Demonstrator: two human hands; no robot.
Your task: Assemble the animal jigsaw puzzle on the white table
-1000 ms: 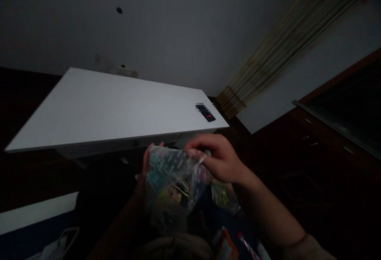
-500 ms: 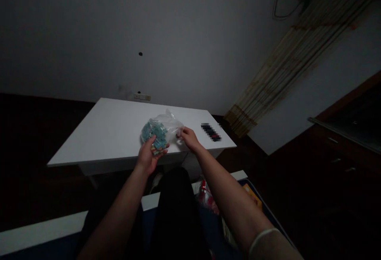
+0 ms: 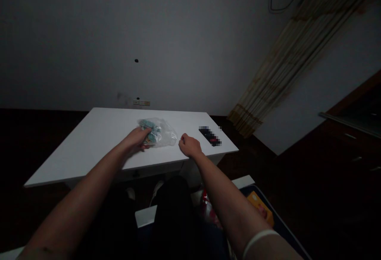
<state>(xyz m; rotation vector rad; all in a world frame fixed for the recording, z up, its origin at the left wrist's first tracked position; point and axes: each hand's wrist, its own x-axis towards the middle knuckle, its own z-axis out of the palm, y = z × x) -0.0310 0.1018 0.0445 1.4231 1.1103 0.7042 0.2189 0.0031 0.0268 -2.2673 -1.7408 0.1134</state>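
A clear plastic bag (image 3: 166, 133) holds teal pieces (image 3: 150, 125) bunched in its left end. My left hand (image 3: 139, 137) grips that filled end, thumb on top and fingers underneath, over the white table (image 3: 80, 145). The bag's loose, crumpled end spreads to the right. Just beyond it is my right hand (image 3: 190, 147), closed with fingers curled in. Whatever it may hold is hidden, and I cannot tell whether it touches the bag's edge.
A dark, partly pixelated remote-like object (image 3: 210, 136) lies on the table's right side. Beside my legs are a yellow box (image 3: 260, 208) and a red-and-clear package (image 3: 206, 204). A wall socket (image 3: 141, 103) sits behind the table; a curtain (image 3: 268, 73) hangs at the right.
My left hand has turned and moved left with the bag, which now lies lower and flatter over the table. My right hand has curled from a pinch at the bag into a closed shape.
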